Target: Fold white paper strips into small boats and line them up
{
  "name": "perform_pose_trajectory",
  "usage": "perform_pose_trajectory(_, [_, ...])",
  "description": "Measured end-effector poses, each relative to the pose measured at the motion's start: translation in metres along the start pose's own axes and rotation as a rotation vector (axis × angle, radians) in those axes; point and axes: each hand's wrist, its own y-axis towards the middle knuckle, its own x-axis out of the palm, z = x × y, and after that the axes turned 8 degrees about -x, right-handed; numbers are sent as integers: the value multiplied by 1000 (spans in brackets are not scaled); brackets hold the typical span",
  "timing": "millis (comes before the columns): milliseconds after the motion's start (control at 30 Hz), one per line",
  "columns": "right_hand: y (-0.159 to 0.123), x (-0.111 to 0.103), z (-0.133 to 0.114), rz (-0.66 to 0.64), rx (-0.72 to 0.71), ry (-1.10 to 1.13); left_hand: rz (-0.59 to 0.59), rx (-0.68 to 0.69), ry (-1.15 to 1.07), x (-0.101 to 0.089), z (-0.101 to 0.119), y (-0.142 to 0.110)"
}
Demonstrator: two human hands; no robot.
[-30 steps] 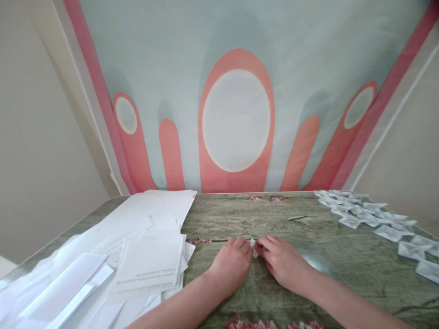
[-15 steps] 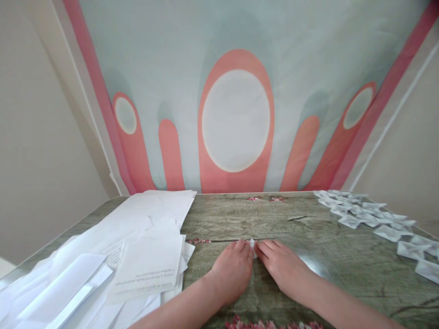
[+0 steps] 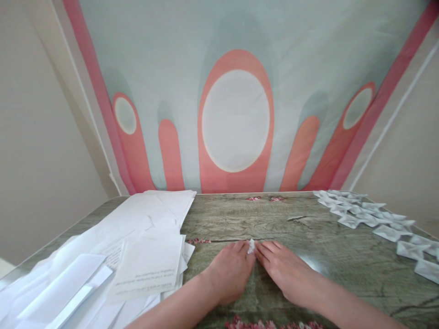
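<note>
My left hand (image 3: 230, 270) and my right hand (image 3: 285, 268) rest side by side on the table (image 3: 325, 256), palms down. Their fingertips meet over a small folded piece of white paper (image 3: 251, 246), of which only a corner shows between them. The fingers of both hands are pressed together on the paper, holding it against the tabletop. Both forearms reach in from the bottom edge of the view.
A spread pile of white paper sheets (image 3: 137, 246) covers the table's left side. Several small folded paper pieces (image 3: 373, 219) lie in a row along the right edge. A grey and pink patterned cloth (image 3: 236, 114) hangs behind the table.
Both hands have slid slightly toward me and flattened a little over the folded paper. The paper's visible corner stays between the fingertips.
</note>
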Motion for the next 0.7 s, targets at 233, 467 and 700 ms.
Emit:
perform_pose_trajectory(233, [-5,0,0,-38,-1,35,1,-5,-18,0,0,-2])
perform_pose_trajectory(467, [0,2,1,-16,21,26,58,-27,-27,5,1,5])
perform_pose_trajectory(700, [6,16,18,30,-28,70,123,-90,-125,15,-11,17])
